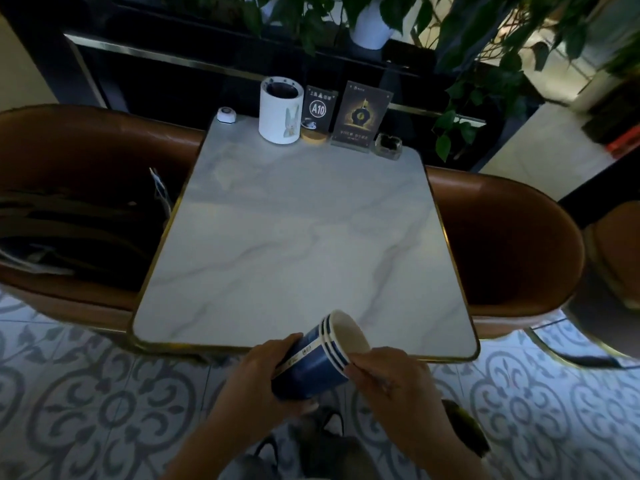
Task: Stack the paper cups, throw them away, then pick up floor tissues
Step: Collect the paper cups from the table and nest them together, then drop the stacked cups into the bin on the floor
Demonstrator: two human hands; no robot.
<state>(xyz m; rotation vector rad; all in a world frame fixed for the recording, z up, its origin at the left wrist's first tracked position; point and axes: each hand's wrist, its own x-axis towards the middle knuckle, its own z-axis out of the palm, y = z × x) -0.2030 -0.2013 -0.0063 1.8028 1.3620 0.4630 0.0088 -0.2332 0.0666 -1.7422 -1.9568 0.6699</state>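
Partly hidden stacked paper cups point(320, 355) (bases covered), both hands gripping.

One head-worn wide-angle camera looks forward and steeply down from above the near edge of the tabletop point(304, 244). It faces the far end, where a dark wall point(194, 81) and plants point(485, 46) close the view. The hands sit close under the lens at the bottom, with the floor point(86, 403) beneath. Straight lines bow toward the frame's edges.
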